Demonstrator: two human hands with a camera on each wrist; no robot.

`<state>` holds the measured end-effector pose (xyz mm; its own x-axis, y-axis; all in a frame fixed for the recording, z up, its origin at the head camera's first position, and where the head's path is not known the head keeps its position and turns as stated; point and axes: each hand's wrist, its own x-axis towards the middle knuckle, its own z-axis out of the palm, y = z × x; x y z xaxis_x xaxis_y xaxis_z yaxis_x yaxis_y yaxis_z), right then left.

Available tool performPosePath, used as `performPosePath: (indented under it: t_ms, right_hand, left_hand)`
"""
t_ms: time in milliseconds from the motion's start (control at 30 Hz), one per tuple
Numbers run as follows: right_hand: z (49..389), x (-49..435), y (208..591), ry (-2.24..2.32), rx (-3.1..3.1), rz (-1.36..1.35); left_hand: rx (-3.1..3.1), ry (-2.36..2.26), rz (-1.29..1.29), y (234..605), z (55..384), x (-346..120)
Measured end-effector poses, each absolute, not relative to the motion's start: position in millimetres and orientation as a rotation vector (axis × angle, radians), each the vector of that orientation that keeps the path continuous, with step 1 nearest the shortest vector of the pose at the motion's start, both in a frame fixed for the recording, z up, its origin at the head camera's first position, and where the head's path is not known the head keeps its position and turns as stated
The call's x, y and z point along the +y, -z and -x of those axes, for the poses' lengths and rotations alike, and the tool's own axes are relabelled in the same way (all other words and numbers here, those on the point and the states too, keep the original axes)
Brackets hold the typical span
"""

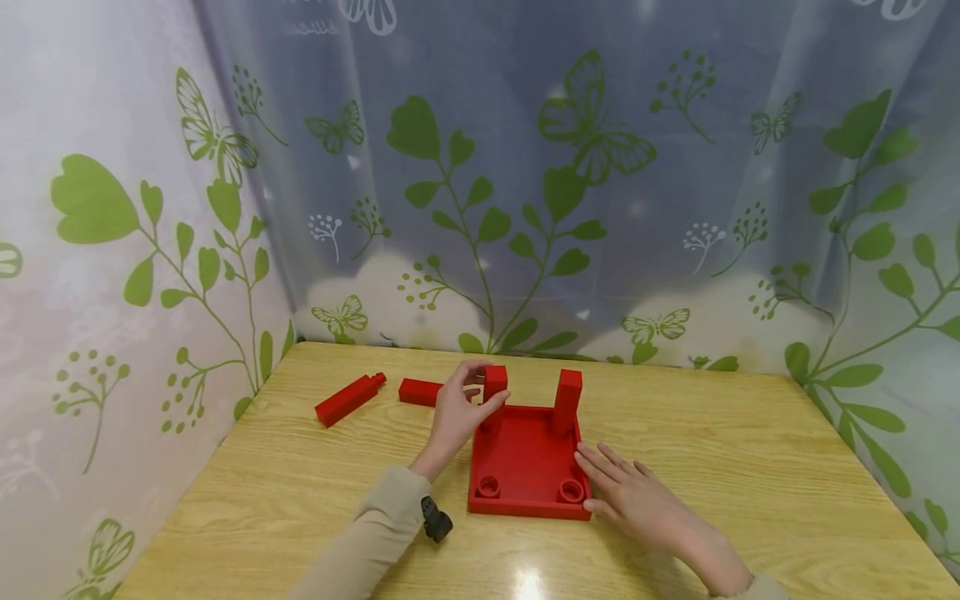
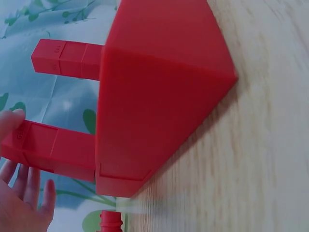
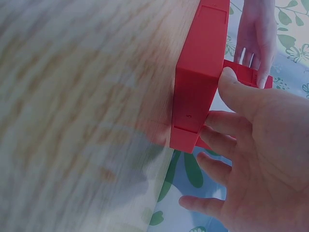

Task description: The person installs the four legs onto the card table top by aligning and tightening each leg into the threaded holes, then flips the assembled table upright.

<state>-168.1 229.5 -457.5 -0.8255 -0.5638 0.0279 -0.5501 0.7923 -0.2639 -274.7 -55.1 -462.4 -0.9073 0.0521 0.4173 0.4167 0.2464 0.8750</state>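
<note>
A square red tabletop piece [image 1: 522,458] lies with its raised rim upward, round sockets at its two near corners. Red square legs stand at both far corners. My left hand [image 1: 455,414] pinches the far-left leg [image 1: 494,379] near its top between thumb and fingers. The far-right leg [image 1: 568,396] stands untouched. With fingers straight, my right hand [image 1: 637,500] touches the right side of the piece; in the right wrist view its thumb and fingers lie along the rim [image 3: 200,72]. The left wrist view shows the held leg [image 2: 63,150] upright against the piece.
Two loose red legs lie on the wooden table [image 1: 360,500]: one with a threaded end [image 1: 350,400] at the left, another [image 1: 418,392] partly behind my left hand. A patterned curtain [image 1: 525,208] hangs along the back and sides. A black strap [image 1: 436,519] is on my left wrist.
</note>
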Motion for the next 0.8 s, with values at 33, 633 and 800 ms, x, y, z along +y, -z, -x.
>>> performPosePath:
  t_ms: [33, 633, 800]
  right_hand:
    - [168.1, 229.4, 457.5, 0.408, 2.924, 0.907]
    - [168.5, 229.4, 458.1, 0.405, 2.930, 0.914]
    - [168.3, 229.3, 458.2, 0.409, 2.926, 0.919]
  left_hand:
    - [-2.218, 1.687, 0.425, 462.3, 274.4, -54.5]
    - [-2.208, 1.705, 0.449, 462.6, 271.9, -54.1]
    - [-2.206, 1.774, 0.547, 465.9, 275.3, -57.0]
